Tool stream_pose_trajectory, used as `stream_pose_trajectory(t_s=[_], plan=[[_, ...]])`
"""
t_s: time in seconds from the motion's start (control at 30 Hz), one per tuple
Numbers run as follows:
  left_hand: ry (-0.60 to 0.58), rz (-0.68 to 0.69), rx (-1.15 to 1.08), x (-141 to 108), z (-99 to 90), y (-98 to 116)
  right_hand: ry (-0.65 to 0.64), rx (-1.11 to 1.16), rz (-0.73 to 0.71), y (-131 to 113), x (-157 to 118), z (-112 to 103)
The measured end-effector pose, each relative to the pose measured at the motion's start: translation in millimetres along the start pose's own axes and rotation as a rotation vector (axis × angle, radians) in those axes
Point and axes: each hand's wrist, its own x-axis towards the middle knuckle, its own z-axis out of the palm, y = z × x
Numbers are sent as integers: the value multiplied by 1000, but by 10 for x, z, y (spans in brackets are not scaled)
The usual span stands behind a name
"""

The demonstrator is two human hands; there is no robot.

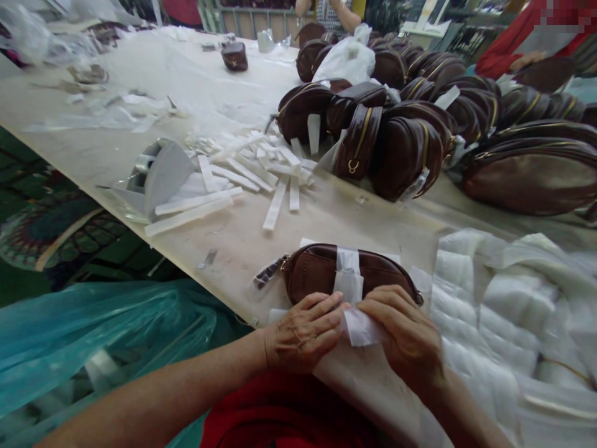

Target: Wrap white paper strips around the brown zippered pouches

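Dark brown zip bag point(311, 274) lies on the pale table point(228, 242), close in front of the wearer, its long side running left to right. White strip point(349, 267) crosses its middle and hangs over the near side. White paper flap point(361, 328) at the near edge, between the hands.

Left hand point(303, 330): fingers drawn together, tips at the strip's near end; cannot tell whether they grip it. Right hand point(403, 330): fingers curled, thumb side against the flap, over the bag's near right part; firmness of hold unclear. Film-wrapped tab point(270, 272) sticks out from the bag's left end.

Beyond, to the left: loose white strips point(277, 204) scattered beside a grey-white holder point(172, 171). Beyond, to the right: a heap of similar brown bags point(408, 155), with a white plastic bag point(349, 59) on it. 1 small brown pouch point(234, 57) stands apart near the far side.

Folded white wrapping point(459, 292) just right of the right hand. Teal plastic sheeting point(186, 305) lower left, below table edge.

2 co-workers across the table: 1 red sleeve point(499, 59) upper right, 1 person point(333, 15) top middle, partly cut off.
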Motion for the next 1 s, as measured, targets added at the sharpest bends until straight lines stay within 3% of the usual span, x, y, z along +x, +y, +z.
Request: stream_pose_trajectory(t_s=[0.13,0.3,0.47,0.7,0.9,1.0], plan=[[6,9,-71,-35,28,-22,14,-61,161,207,42,169],[84,-50,-113,1,-10,21,19,-134,341,256,-39,300],[78,-206,-58,247,-69,63,25,-122,361,259,-56,326],[6,-172,172,317,87,5,47,-206,411,288,-46,337],[-11,-164,249,319,67,24,83,-299,525,334,21,431],[-3,-167,276,326,76,10,155,-263,518,261,-10,331]])
